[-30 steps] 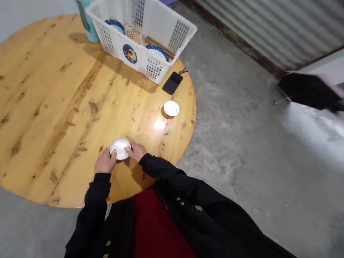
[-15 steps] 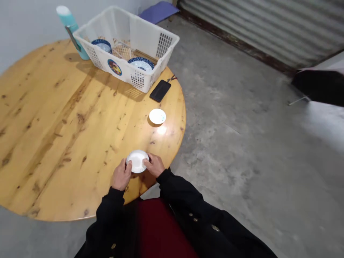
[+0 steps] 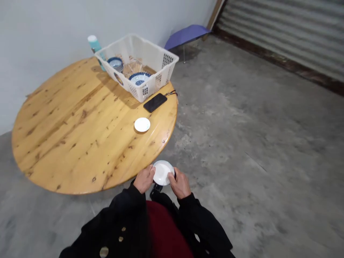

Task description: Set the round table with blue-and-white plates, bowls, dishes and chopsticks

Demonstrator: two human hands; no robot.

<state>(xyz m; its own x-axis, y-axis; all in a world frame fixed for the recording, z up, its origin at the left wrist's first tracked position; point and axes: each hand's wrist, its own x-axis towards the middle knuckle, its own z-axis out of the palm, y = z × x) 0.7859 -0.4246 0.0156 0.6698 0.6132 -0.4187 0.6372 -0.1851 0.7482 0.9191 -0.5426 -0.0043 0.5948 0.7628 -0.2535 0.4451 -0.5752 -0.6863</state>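
Held between both hands, the small white dish has travelled from above the wooden table to a spot just outside its near right edge, over the floor, while the view has swung so that more of the floor shows. The left hand pinches the dish's left rim, thumb on top, and the right hand grips the opposite rim the same way, thumb laid over the inside; both grips are narrow, closed on the dish, whose white inside faces up. Black sleeves run back to a dark red top. On the round table, a second white dish sits near the right edge, apart from the hands. Farther along that edge lies a black phone with a cord at its far end, just beside the near corner of a white plastic basket. Inside the basket, blue-rimmed bowls stand stacked toward the left end, and a blue-patterned plate rests toward the near right corner. Behind the basket's left corner, by the table's far edge, stands a turquoise bottle. Beyond the table, an open purple umbrella rests on the floor.
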